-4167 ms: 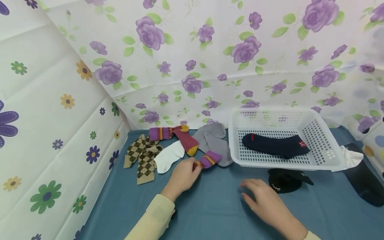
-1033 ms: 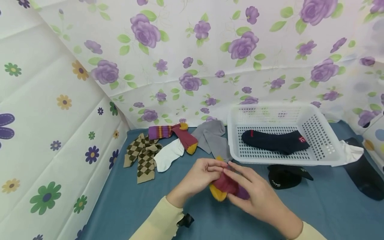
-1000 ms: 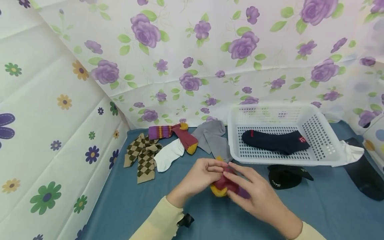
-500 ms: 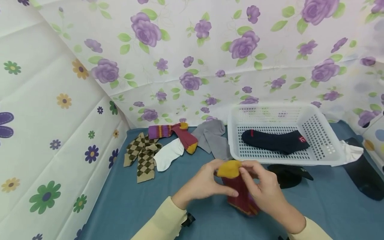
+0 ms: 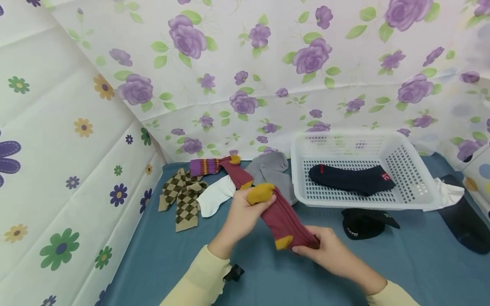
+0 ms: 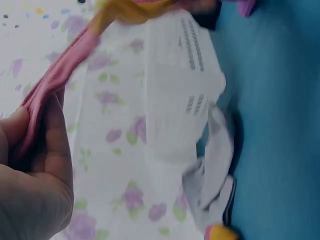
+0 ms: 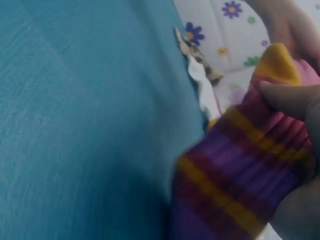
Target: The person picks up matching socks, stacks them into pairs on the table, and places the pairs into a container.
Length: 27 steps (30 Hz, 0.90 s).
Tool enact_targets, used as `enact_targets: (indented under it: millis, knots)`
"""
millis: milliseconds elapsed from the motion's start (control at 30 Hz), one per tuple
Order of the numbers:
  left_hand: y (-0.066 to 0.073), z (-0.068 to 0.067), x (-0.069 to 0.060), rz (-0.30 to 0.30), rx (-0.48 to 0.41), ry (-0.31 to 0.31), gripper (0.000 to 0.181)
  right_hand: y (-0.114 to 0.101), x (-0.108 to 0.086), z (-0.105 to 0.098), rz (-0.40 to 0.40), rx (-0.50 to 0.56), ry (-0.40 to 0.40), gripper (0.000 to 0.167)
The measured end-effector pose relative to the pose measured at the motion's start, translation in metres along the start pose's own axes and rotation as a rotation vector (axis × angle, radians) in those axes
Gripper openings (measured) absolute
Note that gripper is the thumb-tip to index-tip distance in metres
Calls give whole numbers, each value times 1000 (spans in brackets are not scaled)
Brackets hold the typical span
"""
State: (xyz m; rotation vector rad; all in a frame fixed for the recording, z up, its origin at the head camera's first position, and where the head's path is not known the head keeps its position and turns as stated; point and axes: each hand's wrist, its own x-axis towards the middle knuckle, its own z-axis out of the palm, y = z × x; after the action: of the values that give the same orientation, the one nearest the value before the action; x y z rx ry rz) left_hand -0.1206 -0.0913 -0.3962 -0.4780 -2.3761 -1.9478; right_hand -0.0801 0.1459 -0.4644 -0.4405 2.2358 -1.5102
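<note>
The stretchy striped sock (image 5: 285,214) has been pulled out long since before, above the table (image 5: 264,282). The left hand (image 5: 242,214) pinches one end; the right hand (image 5: 329,251) grips the other. It looks light and soft, so holding both ends should keep it straight.

two hands: one left hand (image 5: 238,219), one right hand (image 5: 332,250); two pale yellow sleeves (image 5: 199,278); two maroon socks with mustard patches, one gripped by both hands, the held sock (image 5: 279,214), and one lying sock (image 5: 234,173); two checked socks (image 5: 186,210); one white sock (image 5: 216,197); one crumpled white fabric piece (image 5: 448,195), partly hidden; one navy sock (image 5: 350,180); one long black sock (image 5: 465,223); one black item (image 5: 361,225) with pale lettering; one grey sock heap (image 5: 268,170), too overlapped to count; one white basket (image 5: 367,205); one blue cloth (image 5: 153,272); three patterned sheets: one rose sheet (image 5: 222,38), one daisy sheet (image 5: 42,161), one dotted sheet (image 5: 478,180)
</note>
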Motion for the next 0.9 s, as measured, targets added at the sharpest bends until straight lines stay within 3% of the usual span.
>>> enact_targets:
  millis: [100, 267, 367, 467, 600, 733, 800, 900]
  knots:
    - [-5, -15, -1, -25, 21, 110, 19, 3, -5, -13, 43, -14, 7, 28]
    - [0, -39, -13, -217, -15, 305, 20, 9, -14, -43, 81, -79, 20, 22]
    - [-9, -49, -23, -315, 39, 346, 21, 15, -19, -59, 115, -60, 13, 25]
    - [-36, -57, -35, -396, 102, 293, 21, 21, -23, -68, 185, -25, -30, 30]
    - [-67, -62, -51, -513, 132, 114, 21, 33, -25, -70, 264, 18, -76, 38]
    - [-81, -64, -58, -570, 237, -47, 23, 44, -22, -59, 338, -35, -42, 41]
    - [-84, -64, -59, -580, 289, -79, 25, 47, -21, -53, 390, -89, 15, 38]
    - [-87, -64, -59, -579, 337, -75, 26, 48, -19, -48, 451, -120, 95, 29]
